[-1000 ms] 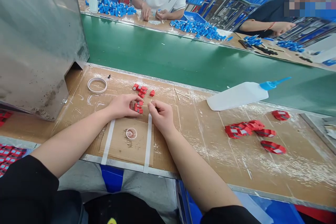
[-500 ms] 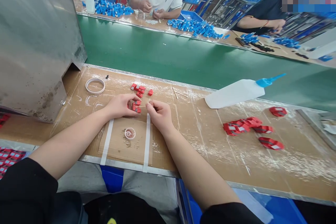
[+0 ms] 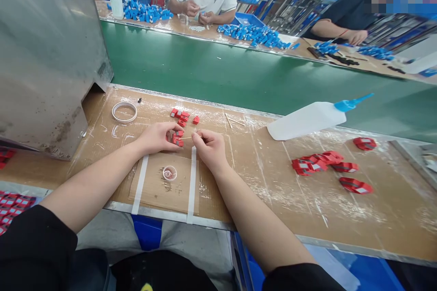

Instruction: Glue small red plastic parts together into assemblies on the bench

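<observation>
My left hand (image 3: 159,137) is closed around a small red part (image 3: 178,138) with grey patches, thumb and fingers on either side of it. Between the fingertips of my right hand (image 3: 210,147) is a thin wooden stick (image 3: 186,137), its tip at the red part. Just beyond my left hand lie several small red pieces (image 3: 182,118), with a single red piece (image 3: 195,120) beside them. Nearer to me, a small round clear dish (image 3: 170,173) rests on a cardboard sheet (image 3: 153,195) crossed by two white tape strips.
A white squeeze bottle (image 3: 307,120) with a blue nozzle lies right of my hands. Several red parts (image 3: 317,163) lie near it. A tape roll (image 3: 124,112) sits at left by a metal housing (image 3: 51,54). Past the green belt (image 3: 205,66), two people handle blue parts (image 3: 256,36).
Both hands hold nearly the same pose, with the stick still at the red part. The view has shifted very slightly. Across the belt, the right-hand person's hand has moved a little.
</observation>
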`<state>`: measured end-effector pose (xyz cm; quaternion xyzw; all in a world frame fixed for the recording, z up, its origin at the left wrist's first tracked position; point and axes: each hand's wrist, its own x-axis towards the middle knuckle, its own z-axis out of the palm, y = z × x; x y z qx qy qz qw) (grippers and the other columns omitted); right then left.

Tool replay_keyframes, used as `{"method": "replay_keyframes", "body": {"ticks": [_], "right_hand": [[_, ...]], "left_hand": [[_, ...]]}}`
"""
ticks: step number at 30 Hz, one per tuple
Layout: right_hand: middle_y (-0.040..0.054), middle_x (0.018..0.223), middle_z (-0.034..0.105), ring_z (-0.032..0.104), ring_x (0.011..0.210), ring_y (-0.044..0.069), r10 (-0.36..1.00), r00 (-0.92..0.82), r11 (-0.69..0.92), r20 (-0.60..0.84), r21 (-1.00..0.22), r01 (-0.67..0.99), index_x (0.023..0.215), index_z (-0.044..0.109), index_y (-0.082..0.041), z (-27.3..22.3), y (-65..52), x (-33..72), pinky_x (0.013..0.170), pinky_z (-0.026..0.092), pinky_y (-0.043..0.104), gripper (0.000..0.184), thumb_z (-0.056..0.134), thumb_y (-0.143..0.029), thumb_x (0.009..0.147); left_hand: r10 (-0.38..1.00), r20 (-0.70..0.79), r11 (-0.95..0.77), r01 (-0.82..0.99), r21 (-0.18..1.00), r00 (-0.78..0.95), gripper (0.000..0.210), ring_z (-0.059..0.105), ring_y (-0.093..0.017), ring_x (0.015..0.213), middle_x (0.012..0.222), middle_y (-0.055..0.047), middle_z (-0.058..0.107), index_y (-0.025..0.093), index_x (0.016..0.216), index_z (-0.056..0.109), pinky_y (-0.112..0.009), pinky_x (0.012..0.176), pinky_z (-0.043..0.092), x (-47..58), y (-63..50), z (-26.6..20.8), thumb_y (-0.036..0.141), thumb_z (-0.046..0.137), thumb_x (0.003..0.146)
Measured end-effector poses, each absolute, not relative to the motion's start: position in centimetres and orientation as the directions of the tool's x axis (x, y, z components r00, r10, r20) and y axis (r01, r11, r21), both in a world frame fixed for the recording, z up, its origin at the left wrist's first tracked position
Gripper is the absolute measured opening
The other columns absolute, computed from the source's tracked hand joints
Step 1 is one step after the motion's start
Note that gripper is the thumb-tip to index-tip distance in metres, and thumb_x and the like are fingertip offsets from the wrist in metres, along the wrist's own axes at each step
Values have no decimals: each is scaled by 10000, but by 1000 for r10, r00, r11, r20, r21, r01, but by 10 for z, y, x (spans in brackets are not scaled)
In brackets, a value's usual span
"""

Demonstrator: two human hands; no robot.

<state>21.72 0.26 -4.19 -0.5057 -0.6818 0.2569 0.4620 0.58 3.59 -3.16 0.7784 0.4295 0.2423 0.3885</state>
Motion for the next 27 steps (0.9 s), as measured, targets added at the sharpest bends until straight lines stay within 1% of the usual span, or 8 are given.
{"method": "replay_keyframes", "body": {"ticks": [11, 15, 16, 18, 20, 22, 25, 27], "right_hand": [[-49, 546, 294, 281, 526, 95, 898, -71, 409, 434, -764, 500, 557, 353, -200, -37, 1, 216, 524, 219, 270, 401, 563, -292, 887], [-48, 558, 311, 288, 521, 99, 849, -83, 507, 522, -758, 410, 582, 339, -206, -33, -5, 219, 524, 227, 270, 412, 556, -271, 927], [-45, 562, 321, 295, 519, 101, 827, -126, 552, 548, -751, 361, 589, 334, -210, -31, -7, 220, 525, 234, 272, 421, 545, -276, 947], [-42, 561, 326, 299, 509, 107, 757, -331, 646, 564, -721, 249, 598, 325, -217, -28, -12, 219, 522, 244, 278, 436, 523, -286, 980], [-47, 555, 315, 290, 500, 110, 622, -595, 715, 509, -679, 167, 600, 315, -219, -25, -17, 216, 516, 242, 282, 445, 518, -277, 992], [-48, 552, 321, 301, 501, 113, 494, -757, 774, 429, -614, 157, 603, 319, -215, -24, -22, 211, 517, 230, 289, 448, 522, -264, 1000], [-35, 566, 398, 373, 519, 119, 443, -814, 830, 375, -516, 213, 614, 397, -210, -25, -22, 210, 533, 247, 293, 454, 520, -353, 1027], [-12, 599, 471, 443, 553, 136, 582, -700, 787, 414, -502, 358, 647, 484, -211, -27, -15, 216, 564, 319, 288, 468, 439, -427, 1059]], "left_hand": [[856, 35, -313, 463, 829, 515, 500, 612, -152, 709, 813, 27, 699, 235, 1131, 705, -263, 663, 426, 6, 34, -30, 398, 847, 680], [855, 27, -294, 440, 848, 518, 498, 604, -145, 700, 793, 38, 682, 236, 1135, 694, -258, 660, 428, 5, 35, -31, 390, 847, 687], [856, 34, -296, 435, 850, 516, 503, 600, -143, 700, 799, 36, 679, 234, 1144, 690, -256, 661, 429, 5, 35, -32, 384, 846, 690], [860, 62, -308, 418, 854, 507, 505, 594, -138, 713, 842, 25, 678, 226, 1159, 687, -253, 668, 434, 5, 36, -34, 354, 842, 696], [864, 100, -320, 384, 866, 493, 501, 587, -129, 725, 921, 10, 681, 220, 1166, 685, -248, 677, 439, 5, 38, -37, 320, 837, 699], [870, 119, -312, 347, 885, 478, 496, 576, -117, 715, 962, 7, 676, 221, 1172, 681, -242, 672, 439, 5, 39, -39, 313, 830, 708], [882, 100, -270, 319, 908, 460, 516, 569, -115, 692, 906, 16, 666, 216, 1190, 670, -234, 656, 433, 5, 40, -42, 333, 829, 713], [888, 85, -245, 308, 919, 451, 538, 576, -120, 697, 915, 6, 675, 207, 1204, 666, -237, 659, 437, 5, 41, -41, 353, 831, 713]]}}
